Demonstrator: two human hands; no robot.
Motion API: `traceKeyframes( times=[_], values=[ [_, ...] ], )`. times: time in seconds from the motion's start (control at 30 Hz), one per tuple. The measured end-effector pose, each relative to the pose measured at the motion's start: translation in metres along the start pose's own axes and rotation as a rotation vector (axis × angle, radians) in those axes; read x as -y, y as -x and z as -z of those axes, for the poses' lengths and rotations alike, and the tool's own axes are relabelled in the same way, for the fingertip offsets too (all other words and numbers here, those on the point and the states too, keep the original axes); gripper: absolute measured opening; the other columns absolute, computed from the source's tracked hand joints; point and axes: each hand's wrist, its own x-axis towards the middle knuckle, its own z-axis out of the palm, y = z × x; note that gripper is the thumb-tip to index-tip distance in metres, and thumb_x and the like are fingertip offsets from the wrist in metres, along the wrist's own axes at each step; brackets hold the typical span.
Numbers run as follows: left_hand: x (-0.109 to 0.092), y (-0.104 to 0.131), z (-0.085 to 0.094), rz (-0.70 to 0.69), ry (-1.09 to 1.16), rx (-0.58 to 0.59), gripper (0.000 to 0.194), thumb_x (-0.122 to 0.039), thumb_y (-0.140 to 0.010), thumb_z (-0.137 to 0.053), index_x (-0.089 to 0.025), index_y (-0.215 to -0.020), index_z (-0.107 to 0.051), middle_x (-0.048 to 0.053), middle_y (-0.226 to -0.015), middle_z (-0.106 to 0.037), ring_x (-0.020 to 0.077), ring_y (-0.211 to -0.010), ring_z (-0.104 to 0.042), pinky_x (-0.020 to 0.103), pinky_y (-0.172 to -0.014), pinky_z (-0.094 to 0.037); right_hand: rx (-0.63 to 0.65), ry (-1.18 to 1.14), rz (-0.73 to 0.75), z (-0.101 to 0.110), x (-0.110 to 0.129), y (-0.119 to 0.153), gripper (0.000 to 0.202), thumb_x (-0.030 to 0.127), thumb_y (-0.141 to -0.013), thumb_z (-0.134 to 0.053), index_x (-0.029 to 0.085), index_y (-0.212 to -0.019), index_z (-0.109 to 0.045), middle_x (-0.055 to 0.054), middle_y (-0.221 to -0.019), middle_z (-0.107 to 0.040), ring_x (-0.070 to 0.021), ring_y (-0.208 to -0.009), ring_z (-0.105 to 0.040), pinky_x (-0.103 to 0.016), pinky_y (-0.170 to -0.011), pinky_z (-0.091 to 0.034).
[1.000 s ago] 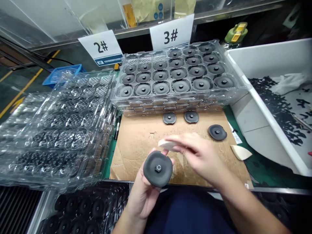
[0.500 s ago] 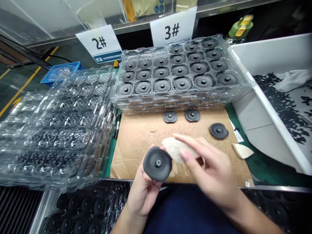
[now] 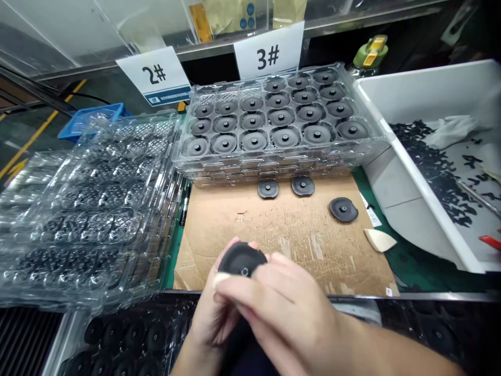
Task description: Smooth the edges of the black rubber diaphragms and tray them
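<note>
My left hand (image 3: pixel 211 316) is wrapped round a round black disc (image 3: pixel 239 256) with a small raised hub, held above the near edge of the cardboard (image 3: pixel 219 219). Over the disc's near side lies my right hand (image 3: pixel 291 308), its fingers closed and pressed against the disc. Only a pale edge of the white pad (image 3: pixel 219 279) shows at the right fingertips; the rest is hidden. Two loose discs (image 3: pixel 268 188) lie by the trays, and a third disc (image 3: pixel 343 209) rests farther right. A cream wedge-shaped pad (image 3: pixel 379 240) sits at the cardboard's right edge.
A stack of clear trays (image 3: pixel 274 156) filled with black discs stands at the back. More clear trays (image 3: pixel 90 209) are piled on the left. The white bin (image 3: pixel 415 193) on the right holds small black pieces and a crumpled glove (image 3: pixel 450 130). Behind it stands a green-lidded bottle (image 3: pixel 370 52).
My right hand has moved left and down with the white pad, from beside the disc to over it. The disc has tilted. The camera view has shifted slightly.
</note>
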Motion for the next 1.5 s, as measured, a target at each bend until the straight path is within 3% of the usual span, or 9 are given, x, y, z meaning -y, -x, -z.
traceKeyframes(
  times=[0.17, 0.27, 0.37, 0.53, 0.7, 0.8, 0.9, 1.1, 1.5],
  values=[
    [-0.001, -0.001, 0.004, 0.025, 0.069, 0.053, 0.051, -0.008, -0.056, -0.077, -0.029, -0.101, -0.065, -0.003, -0.104, -0.068, 0.0148, -0.096, -0.062, 0.02, -0.083, -0.048, 0.024, 0.167, -0.21, 0.018, -0.002, 0.018, 0.031, 0.008, -0.088, -0.038, 0.013, -0.115, -0.054, -0.003, -0.075, -0.057, -0.0153, -0.064, -0.046, -0.031, -0.063, -0.035],
    [0.008, -0.003, 0.002, 0.11, 0.15, 0.104, 0.04, -0.02, -0.063, -0.075, -0.026, -0.102, -0.064, -0.002, -0.1, -0.069, 0.0149, -0.094, -0.063, 0.022, -0.083, -0.049, 0.028, 0.197, -0.012, 0.022, -0.008, 0.002, 0.03, 0.017, -0.093, -0.036, 0.018, -0.112, -0.059, -0.002, -0.068, -0.053, -0.0164, -0.065, -0.043, -0.031, -0.062, -0.033],
    [0.01, -0.001, -0.001, 0.134, 0.151, 0.128, 0.038, -0.021, -0.065, -0.074, -0.022, -0.102, -0.064, -0.001, -0.09, -0.069, 0.0161, -0.088, -0.064, 0.025, -0.082, -0.05, 0.071, -0.018, 0.104, 0.023, -0.027, -0.013, 0.029, 0.021, -0.095, -0.036, 0.022, -0.108, -0.062, -0.002, -0.072, -0.054, -0.0154, -0.072, -0.048, -0.029, -0.068, -0.039],
    [0.001, 0.005, 0.002, 0.135, 0.184, 0.208, 0.044, -0.031, -0.067, -0.072, -0.028, -0.109, -0.062, 0.002, -0.11, -0.067, 0.0241, -0.1, -0.062, 0.03, -0.085, -0.05, -0.103, -0.018, -0.402, 0.004, -0.071, 0.018, 0.031, 0.016, -0.092, -0.037, 0.023, -0.118, -0.054, -0.005, -0.101, -0.059, -0.0166, -0.091, -0.054, -0.03, -0.078, -0.044],
    [0.007, 0.002, 0.009, 0.142, 0.243, 0.261, 0.038, -0.029, -0.074, -0.066, -0.029, -0.111, -0.06, 0.002, -0.115, -0.065, 0.0241, -0.104, -0.06, 0.03, -0.086, -0.05, 0.106, 0.018, -0.476, -0.036, -0.093, 0.081, 0.032, 0.018, -0.091, -0.037, 0.022, -0.118, -0.053, -0.005, -0.096, -0.063, -0.018, -0.087, -0.058, -0.032, -0.076, -0.049],
    [0.009, 0.001, 0.008, 0.159, 0.244, 0.281, 0.042, -0.032, -0.072, -0.066, -0.028, -0.113, -0.059, 0.003, -0.117, -0.064, 0.025, -0.106, -0.059, 0.03, -0.085, -0.051, 0.089, 0.034, -0.493, -0.04, -0.096, 0.088, 0.03, 0.019, -0.09, -0.038, 0.022, -0.115, -0.054, -0.005, -0.103, -0.063, -0.0189, -0.094, -0.058, -0.034, -0.082, -0.048],
    [0.008, 0.001, 0.005, 0.15, 0.242, 0.317, 0.048, -0.036, -0.069, -0.068, -0.026, -0.114, -0.058, 0.004, -0.117, -0.064, 0.0251, -0.105, -0.06, 0.028, -0.082, -0.052, -0.003, 0.073, -0.529, -0.023, -0.096, 0.073, 0.031, 0.022, -0.091, -0.038, 0.021, -0.119, -0.05, -0.005, -0.115, -0.059, -0.0199, -0.104, -0.054, -0.036, -0.089, -0.044],
    [0.011, 0.0, 0.006, 0.158, 0.263, 0.368, 0.056, -0.042, -0.067, -0.067, -0.025, -0.119, -0.054, 0.006, -0.122, -0.06, 0.0268, -0.109, -0.056, 0.028, -0.084, -0.052, -0.168, 0.098, -0.549, 0.004, -0.083, 0.053, 0.029, 0.026, -0.09, -0.042, 0.026, -0.118, -0.05, 0.0, -0.114, -0.059, -0.0163, -0.097, -0.057, -0.027, -0.082, -0.046],
    [0.012, 0.004, 0.003, 0.172, 0.237, 0.281, 0.057, -0.041, -0.063, -0.071, -0.025, -0.116, -0.057, 0.007, -0.12, -0.061, 0.0275, -0.106, -0.058, 0.029, -0.082, -0.053, -0.082, 0.063, -0.61, -0.004, -0.089, 0.076, 0.03, 0.029, -0.091, -0.04, 0.023, -0.118, -0.052, -0.004, -0.113, -0.06, -0.0188, -0.095, -0.059, -0.031, -0.08, -0.048]
  ],
)
